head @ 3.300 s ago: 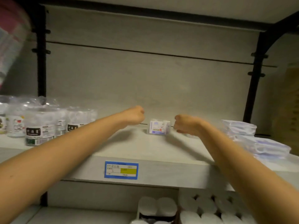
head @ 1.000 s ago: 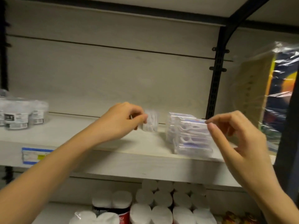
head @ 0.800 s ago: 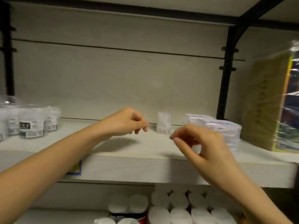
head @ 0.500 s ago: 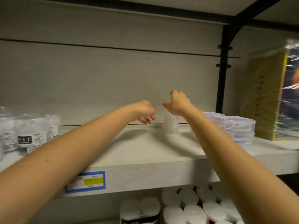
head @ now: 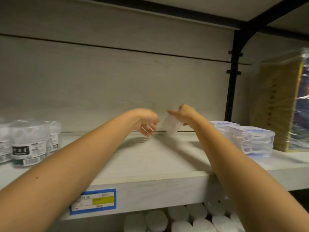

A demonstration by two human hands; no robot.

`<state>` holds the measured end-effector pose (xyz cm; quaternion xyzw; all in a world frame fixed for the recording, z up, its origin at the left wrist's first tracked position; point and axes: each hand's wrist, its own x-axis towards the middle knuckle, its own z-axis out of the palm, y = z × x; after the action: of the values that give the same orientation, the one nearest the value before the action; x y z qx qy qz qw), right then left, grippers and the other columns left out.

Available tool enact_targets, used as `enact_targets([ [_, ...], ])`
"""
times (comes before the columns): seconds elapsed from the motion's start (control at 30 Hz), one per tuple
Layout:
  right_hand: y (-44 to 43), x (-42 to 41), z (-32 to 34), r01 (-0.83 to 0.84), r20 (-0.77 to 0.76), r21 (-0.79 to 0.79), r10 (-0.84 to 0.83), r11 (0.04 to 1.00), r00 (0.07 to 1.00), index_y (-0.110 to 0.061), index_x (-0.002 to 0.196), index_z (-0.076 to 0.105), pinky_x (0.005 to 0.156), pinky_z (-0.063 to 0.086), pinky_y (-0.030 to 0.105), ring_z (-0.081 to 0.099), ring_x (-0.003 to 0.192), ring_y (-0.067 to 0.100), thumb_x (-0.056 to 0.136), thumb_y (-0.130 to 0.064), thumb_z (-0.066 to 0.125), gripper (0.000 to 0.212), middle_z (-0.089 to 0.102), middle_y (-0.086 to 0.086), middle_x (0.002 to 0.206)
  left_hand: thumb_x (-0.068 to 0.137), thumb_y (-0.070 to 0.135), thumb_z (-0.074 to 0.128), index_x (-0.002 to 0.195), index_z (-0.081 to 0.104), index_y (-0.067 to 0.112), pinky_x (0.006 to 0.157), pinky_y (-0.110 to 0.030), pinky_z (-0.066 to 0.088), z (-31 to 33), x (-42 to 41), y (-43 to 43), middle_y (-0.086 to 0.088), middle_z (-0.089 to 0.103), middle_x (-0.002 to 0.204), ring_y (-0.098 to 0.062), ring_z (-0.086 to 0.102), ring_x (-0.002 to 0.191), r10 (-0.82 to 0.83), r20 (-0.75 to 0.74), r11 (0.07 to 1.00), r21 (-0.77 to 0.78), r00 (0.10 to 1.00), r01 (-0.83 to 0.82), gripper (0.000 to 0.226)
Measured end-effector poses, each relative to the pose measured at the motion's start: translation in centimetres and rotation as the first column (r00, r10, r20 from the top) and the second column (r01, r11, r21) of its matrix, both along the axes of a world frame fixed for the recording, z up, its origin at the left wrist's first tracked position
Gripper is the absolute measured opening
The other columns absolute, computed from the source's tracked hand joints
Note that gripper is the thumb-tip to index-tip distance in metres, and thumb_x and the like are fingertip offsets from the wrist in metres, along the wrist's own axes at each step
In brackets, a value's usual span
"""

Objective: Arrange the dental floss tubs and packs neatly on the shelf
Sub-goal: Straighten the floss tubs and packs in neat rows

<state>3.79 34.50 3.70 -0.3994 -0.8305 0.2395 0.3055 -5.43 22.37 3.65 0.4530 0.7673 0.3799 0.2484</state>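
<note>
Right hand reaches deep over the shelf, fingers pinched on the top of a small clear floss pack. Pack is blurred and tilted; its lower end sits at or just above the shelf board, near the back wall, contact not clear.

Left hand hangs just left of the floss pack, fingers loosely curled and pointing down, holding nothing. Fingertips close to the pack's left edge; touching or not, cannot tell. Both forearms stretch from the near corners of the view across the shelf's front edge.

Right of the floss pack, on the same shelf: a stack of flat clear floss-pick packs with purple-blue trim, lying flat, top ones slightly askew. The right forearm crosses in front of its left end. Further right of the stack, a large yellow-edged package in clear wrap stands upright, next to a black shelf upright.

Well left of the floss pack: a group of round clear floss tubs with dark labels, standing upright near the shelf's left end, packed close together.

Below the floss pack, on the shelf's front lip: a blue-bordered price tag with a yellow block. Under the shelf, white round-topped containers in rows
</note>
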Motion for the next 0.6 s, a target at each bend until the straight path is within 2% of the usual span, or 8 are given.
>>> enact_targets([
  [0.03, -0.9, 0.6, 0.3, -0.094, -0.181, -0.105, 0.074, 0.990, 0.981, -0.008, 0.101, 0.061, 0.084, 0.050, 0.035, 0.062, 0.103, 0.028, 0.086, -0.044, 0.056, 0.040, 0.066, 0.011, 0.106, 0.097, 0.030, 0.042, 0.117, 0.045, 0.003, 0.070, -0.033, 0.048, 0.6, 0.0, -0.8, -0.013, 0.049, 0.110, -0.022, 0.055, 0.073, 0.002, 0.046, 1.000, 0.026, 0.999, -0.004, 0.033],
  [0.1, -3.5, 2.3, 0.6, -0.363, -0.457, -0.246, 0.222, 0.899, 0.861, -0.007, 0.108, 0.058, 0.084, 0.050, 0.031, 0.061, 0.103, 0.023, 0.089, -0.041, 0.053, 0.040, 0.066, 0.009, 0.108, 0.093, 0.045, 0.042, 0.127, 0.045, 0.001, 0.078, -0.035, 0.050, 1.7, 0.0, -2.8, -0.011, 0.051, 0.114, -0.025, 0.059, 0.089, -0.046, 0.136, 0.997, 0.074, 0.990, 0.036, 0.056],
  [0.17, -6.4, 4.4, 0.1, -0.581, -0.620, -0.271, 0.322, 0.767, 0.715, -0.010, 0.111, 0.061, 0.087, 0.050, 0.028, 0.062, 0.102, 0.019, 0.093, -0.038, 0.047, 0.036, 0.066, 0.008, 0.110, 0.089, 0.051, 0.045, 0.125, 0.052, 0.003, 0.089, -0.039, 0.050, 2.2, 0.4, -5.6, -0.011, 0.057, 0.114, -0.025, 0.062, 0.097, -0.136, 0.168, 0.982, 0.153, 0.976, 0.110, 0.060],
  [0.23, -8.8, 5.9, -1.1, -0.714, -0.738, -0.274, 0.335, 0.644, 0.586, -0.012, 0.111, 0.062, 0.085, 0.052, 0.027, 0.064, 0.102, 0.016, 0.095, -0.036, 0.043, 0.034, 0.067, 0.006, 0.111, 0.086, 0.046, 0.054, 0.116, 0.061, 0.005, 0.093, -0.039, 0.052, 2.0, 1.2, -8.3, -0.015, 0.063, 0.114, -0.022, 0.064, 0.092, -0.184, 0.139, 0.951, 0.275, 0.973, 0.140, 0.052],
  [0.3, -10.9, 7.0, -2.9, -0.749, -0.764, -0.274, 0.336, 0.604, 0.551, -0.012, 0.120, 0.057, 0.086, 0.052, 0.030, 0.063, 0.109, 0.017, 0.095, -0.036, 0.043, 0.038, 0.065, 0.005, 0.119, 0.081, 0.039, 0.061, 0.110, 0.065, 0.004, 0.090, -0.037, 0.055, 1.1, 2.1, -10.9, -0.018, 0.066, 0.115, -0.021, 0.066, 0.088, -0.195, 0.101, 0.914, 0.380, 0.976, 0.143, 0.045],
  [0.4, -13.6, 8.6, -5.4, -0.718, -0.702, -0.239, 0.395, 0.654, 0.593, -0.017, 0.121, 0.054, 0.092, 0.051, 0.031, 0.061, 0.111, 0.014, 0.089, -0.039, 0.047, 0.039, 0.063, 0.001, 0.120, 0.072, 0.031, 0.065, 0.110, 0.064, 0.005, 0.085, -0.030, 0.057, -0.8, 3.2, -13.9, -0.017, 0.067, 0.112, -0.017, 0.065, 0.089, -0.212, 0.050, 0.862, 0.480, 0.976, 0.163, 0.046],
  [0.5, -15.5, 10.0, -6.7, -0.693, -0.606, -0.081, 0.517, 0.716, 0.605, -0.026, 0.118, 0.055, 0.089, 0.053, 0.024, 0.063, 0.105, 0.006, 0.078, -0.042, 0.055, 0.043, 0.065, -0.010, 0.113, 0.070, 0.019, 0.061, 0.117, 0.058, 0.005, 0.078, -0.019, 0.056, -2.2, 3.6, -15.2, -0.015, 0.065, 0.116, -0.013, 0.065, 0.095, -0.264, 0.077, 0.807, 0.563, 0.962, 0.176, 0.049],
  [0.6, -16.5, 10.0, -7.4, -0.533, -0.586, 0.143, 0.506, 0.834, 0.633, -0.031, 0.111, 0.053, 0.080, 0.052, 0.018, 0.062, 0.094, 0.002, 0.069, -0.043, 0.071, 0.047, 0.064, -0.016, 0.101, 0.074, 0.015, 0.058, 0.120, 0.057, 0.008, 0.084, -0.018, 0.054, -2.6, 3.7, -15.6, -0.008, 0.063, 0.123, -0.012, 0.064, 0.105, -0.331, 0.064, 0.767, 0.600, 0.942, 0.229, 0.046],
])
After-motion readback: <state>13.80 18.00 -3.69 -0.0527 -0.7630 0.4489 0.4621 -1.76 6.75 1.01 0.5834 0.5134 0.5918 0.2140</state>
